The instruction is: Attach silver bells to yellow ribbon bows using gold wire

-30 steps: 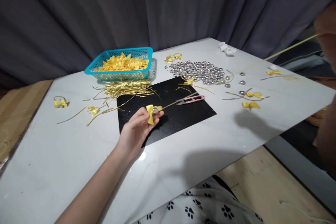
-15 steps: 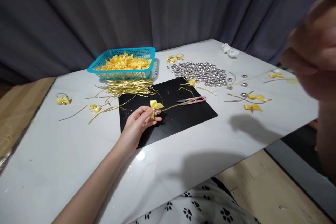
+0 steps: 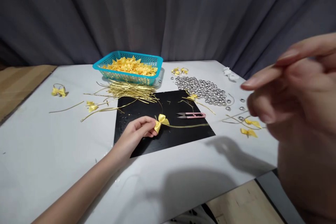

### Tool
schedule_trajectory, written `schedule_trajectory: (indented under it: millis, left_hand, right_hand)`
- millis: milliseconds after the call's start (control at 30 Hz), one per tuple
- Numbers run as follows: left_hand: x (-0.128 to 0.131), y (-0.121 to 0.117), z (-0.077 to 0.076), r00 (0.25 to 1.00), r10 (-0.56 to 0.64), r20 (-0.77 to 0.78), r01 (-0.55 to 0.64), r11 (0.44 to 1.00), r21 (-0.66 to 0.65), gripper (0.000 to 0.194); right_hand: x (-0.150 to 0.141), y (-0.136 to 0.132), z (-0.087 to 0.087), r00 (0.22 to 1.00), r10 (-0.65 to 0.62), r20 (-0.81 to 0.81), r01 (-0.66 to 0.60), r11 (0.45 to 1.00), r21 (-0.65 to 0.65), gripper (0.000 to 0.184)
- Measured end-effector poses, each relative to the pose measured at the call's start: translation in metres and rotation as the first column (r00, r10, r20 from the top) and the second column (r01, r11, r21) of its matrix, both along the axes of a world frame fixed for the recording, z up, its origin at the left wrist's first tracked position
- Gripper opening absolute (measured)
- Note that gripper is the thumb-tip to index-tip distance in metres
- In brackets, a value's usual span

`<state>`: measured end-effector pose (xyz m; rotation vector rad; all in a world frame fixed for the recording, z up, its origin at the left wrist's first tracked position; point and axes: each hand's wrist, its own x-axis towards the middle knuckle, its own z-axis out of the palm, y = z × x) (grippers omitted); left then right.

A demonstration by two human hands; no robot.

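Observation:
My left hand [image 3: 144, 128] pinches a yellow ribbon bow [image 3: 162, 121] over the black mat [image 3: 173, 140]. From the bow a thin gold cord [image 3: 187, 126] stretches rightward to the curled fingers of my right hand [image 3: 294, 80], which is large and close to the camera. The exact grip on the cord is partly hidden behind those fingers. Pink-handled thread snips [image 3: 193, 115] lie on the mat just beyond the cord. Under the right hand's fingers are two loose yellow bows, one of them a flat bow [image 3: 249, 132].
A blue basket [image 3: 128, 78] full of yellow bows stands at the back. Before it lies a bundle of gold cords [image 3: 131, 91]. Silver beads [image 3: 202, 89] are spread right of centre. A looped bow [image 3: 58, 91] sits at far left, and crumpled white tissue [image 3: 230, 74] at back right.
My right hand has come down and leftward from the upper right edge, its fingers more stretched out. The left hand still holds the bow; the silver beads beside it no longer show. The view has shifted.

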<state>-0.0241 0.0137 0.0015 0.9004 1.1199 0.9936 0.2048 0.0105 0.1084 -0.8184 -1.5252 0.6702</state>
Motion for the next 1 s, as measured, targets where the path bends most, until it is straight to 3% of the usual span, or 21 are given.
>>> schedule_trajectory:
  millis: [67,133,233,333,433,633,800,1000]
  left_hand:
    - [0.001,0.000,0.002,1.000,-0.005,-0.017,0.005,1.000,0.003,0.011]
    - [0.001,0.000,0.004,0.999,-0.029,-0.024,0.029,1.000,0.005,0.011]
    - [0.003,0.000,0.004,0.999,-0.047,-0.020,0.047,0.999,0.019,0.013]
    - [0.006,-0.003,0.002,0.995,0.047,-0.083,-0.038,0.994,0.105,0.015]
    - [0.008,-0.007,0.000,0.978,0.149,-0.149,-0.116,0.972,0.206,0.017]
    - [0.005,-0.007,0.000,0.998,0.031,0.057,-0.032,0.999,0.020,0.024]
    - [-0.001,-0.006,0.003,0.967,-0.028,0.254,0.032,0.999,-0.012,0.018]
    - [-0.002,-0.003,0.003,0.975,-0.027,0.218,0.024,1.000,0.015,0.021]
  right_hand:
    - [-0.011,0.002,-0.010,0.997,0.082,-0.001,-0.082,0.996,-0.019,0.005]
    - [-0.022,0.006,-0.027,0.982,0.189,0.002,-0.187,0.971,-0.153,0.006]
    - [-0.035,0.012,-0.058,0.967,0.254,0.005,-0.239,0.917,-0.320,0.011]
    - [-0.044,0.011,-0.085,0.943,0.332,-0.007,-0.303,0.852,-0.426,0.015]
    - [-0.047,0.007,-0.099,0.921,0.390,0.005,-0.341,0.812,-0.473,0.016]
    - [-0.037,0.015,-0.091,0.915,0.375,-0.147,-0.398,0.789,-0.467,0.013]
    - [-0.028,0.025,-0.079,0.913,0.310,-0.266,-0.403,0.788,-0.465,0.014]
    - [-0.026,0.029,-0.078,0.906,0.269,-0.327,-0.406,0.770,-0.493,0.014]
